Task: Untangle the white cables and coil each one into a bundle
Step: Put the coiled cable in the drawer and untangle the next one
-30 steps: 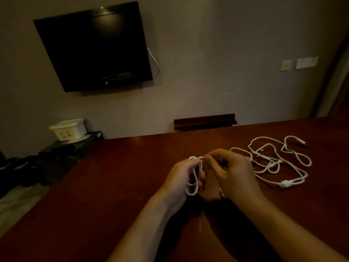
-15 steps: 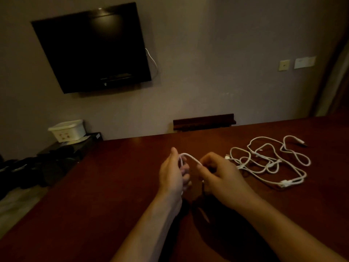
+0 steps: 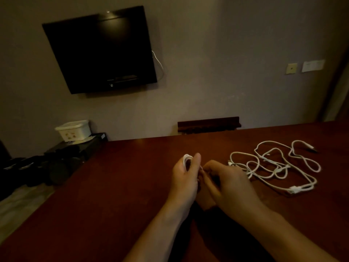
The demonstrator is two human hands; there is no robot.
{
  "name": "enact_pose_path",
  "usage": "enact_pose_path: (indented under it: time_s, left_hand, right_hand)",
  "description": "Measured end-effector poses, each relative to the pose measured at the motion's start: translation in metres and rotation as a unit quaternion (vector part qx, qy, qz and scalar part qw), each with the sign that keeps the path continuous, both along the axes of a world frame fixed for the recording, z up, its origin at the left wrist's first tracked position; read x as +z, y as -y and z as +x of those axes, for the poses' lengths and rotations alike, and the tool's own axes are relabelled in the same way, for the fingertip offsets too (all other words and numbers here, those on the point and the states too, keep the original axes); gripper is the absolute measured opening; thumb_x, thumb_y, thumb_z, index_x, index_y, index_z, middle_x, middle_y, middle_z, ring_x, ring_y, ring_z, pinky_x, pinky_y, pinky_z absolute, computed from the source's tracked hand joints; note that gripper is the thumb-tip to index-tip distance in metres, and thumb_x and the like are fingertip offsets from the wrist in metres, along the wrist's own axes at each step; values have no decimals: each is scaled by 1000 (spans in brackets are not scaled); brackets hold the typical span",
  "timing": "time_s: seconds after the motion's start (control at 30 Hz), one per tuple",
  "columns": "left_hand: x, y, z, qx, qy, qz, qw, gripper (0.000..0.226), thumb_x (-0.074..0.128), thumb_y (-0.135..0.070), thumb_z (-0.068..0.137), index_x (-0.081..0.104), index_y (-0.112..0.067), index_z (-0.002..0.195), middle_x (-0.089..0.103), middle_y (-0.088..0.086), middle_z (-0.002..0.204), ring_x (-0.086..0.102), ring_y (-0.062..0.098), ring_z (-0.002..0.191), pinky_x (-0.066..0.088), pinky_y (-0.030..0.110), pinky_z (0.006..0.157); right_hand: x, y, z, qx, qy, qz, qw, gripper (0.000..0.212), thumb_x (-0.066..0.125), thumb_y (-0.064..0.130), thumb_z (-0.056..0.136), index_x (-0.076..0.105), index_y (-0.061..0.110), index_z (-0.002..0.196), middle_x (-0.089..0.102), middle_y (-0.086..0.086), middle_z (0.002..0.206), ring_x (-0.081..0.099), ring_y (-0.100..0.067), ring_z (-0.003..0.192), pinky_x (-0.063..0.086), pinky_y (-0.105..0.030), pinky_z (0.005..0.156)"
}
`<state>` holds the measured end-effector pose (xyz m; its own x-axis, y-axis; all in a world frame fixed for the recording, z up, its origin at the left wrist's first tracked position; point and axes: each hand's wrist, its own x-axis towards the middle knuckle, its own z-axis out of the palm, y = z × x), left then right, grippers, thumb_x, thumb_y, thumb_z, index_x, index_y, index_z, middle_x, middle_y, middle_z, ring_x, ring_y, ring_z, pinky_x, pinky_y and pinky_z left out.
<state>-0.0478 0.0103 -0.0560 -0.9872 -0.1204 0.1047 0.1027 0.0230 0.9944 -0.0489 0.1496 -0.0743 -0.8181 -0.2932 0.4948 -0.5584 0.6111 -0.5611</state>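
My left hand (image 3: 186,176) holds a small coil of white cable (image 3: 186,158) over the dark red table (image 3: 113,186); only the coil's top loops show above my fingers. My right hand (image 3: 229,183) is pressed close against the left, fingers curled where the cable's end passes between the two hands; what it pinches is mostly hidden. To the right, a loose tangle of white cables (image 3: 273,165) lies spread on the table, with a connector (image 3: 293,190) at its near edge and a plug end (image 3: 311,148) at the far right.
A black TV (image 3: 100,52) hangs on the wall. A white lidded box (image 3: 73,130) sits on a dark low unit left of the table. A dark wooden shelf (image 3: 208,123) stands behind the table's far edge. Wall plates (image 3: 291,68) are at the right.
The hands have come back together. The cable loop that stretched between them half a second ago is now wound onto the coil in my left hand. The tangle has not moved.
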Motion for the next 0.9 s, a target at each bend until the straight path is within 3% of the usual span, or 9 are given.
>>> enact_pose_path:
  time_s: [0.1, 0.23, 0.4, 0.5, 0.67, 0.77, 0.83, 0.9]
  left_hand:
    - [2, -1, -5, 83, 39, 47, 995, 40, 45, -46, 110, 62, -13, 94, 59, 2, 79, 59, 16, 73, 48, 30, 64]
    - [7, 7, -9, 125, 30, 179, 975, 42, 42, -45, 112, 60, -15, 88, 56, 1, 68, 52, 11, 56, 41, 28, 52]
    - [14, 9, -6, 73, 63, 303, 948, 43, 41, -45, 112, 60, -11, 92, 65, 6, 72, 60, 17, 62, 48, 31, 62]
    - [12, 8, -7, 59, 54, 304, 949, 43, 38, -46, 113, 56, -11, 96, 57, 3, 66, 52, 16, 55, 43, 29, 56]
    - [12, 19, -15, 64, 37, 333, 940, 43, 37, -46, 113, 52, -13, 90, 37, -3, 57, 29, 10, 46, 24, 25, 45]
    - [13, 31, -21, 72, 36, 353, 932, 43, 37, -46, 113, 51, -13, 87, 34, -5, 54, 26, 7, 40, 20, 21, 37]
    - [12, 35, -21, 63, 45, 323, 943, 41, 38, -44, 113, 51, -14, 88, 35, -5, 54, 26, 7, 40, 20, 21, 39]
    - [8, 33, -21, 58, 52, 209, 975, 39, 39, -42, 113, 52, -15, 89, 39, -5, 55, 30, 8, 42, 24, 23, 43]
  right_hand:
    - [1, 5, 2, 26, 17, 5, 1000, 14, 50, 45, 101, 60, 39, 109, 67, 13, 85, 64, -4, 73, 58, -38, 68]
    - [-1, 9, 0, 40, 41, -27, 998, 18, 47, 35, 108, 56, 35, 92, 65, 6, 81, 62, -10, 73, 53, -50, 70]
    - [-1, 11, 3, 38, 10, 66, 997, 16, 51, 31, 106, 67, 32, 102, 64, 14, 92, 58, -5, 86, 54, -38, 77]
    - [7, 11, 7, 42, -13, 115, 992, 28, 42, 39, 104, 69, 33, 109, 63, 14, 94, 57, -7, 86, 53, -34, 77]
    - [8, 10, 7, 52, -20, 180, 982, 13, 51, 42, 105, 63, 36, 103, 59, 17, 92, 54, -4, 87, 44, -28, 89]
    - [5, 3, 5, 31, -19, 202, 979, 13, 51, 39, 105, 60, 35, 113, 60, 19, 106, 50, -3, 100, 41, -29, 94]
    - [4, 0, 3, 21, -4, 185, 982, 13, 49, 36, 107, 61, 34, 111, 62, 19, 108, 54, -4, 100, 44, -30, 92]
    - [5, 0, 2, -2, 1, 154, 988, 14, 51, 35, 107, 64, 33, 108, 64, 17, 105, 59, -6, 95, 51, -32, 85]
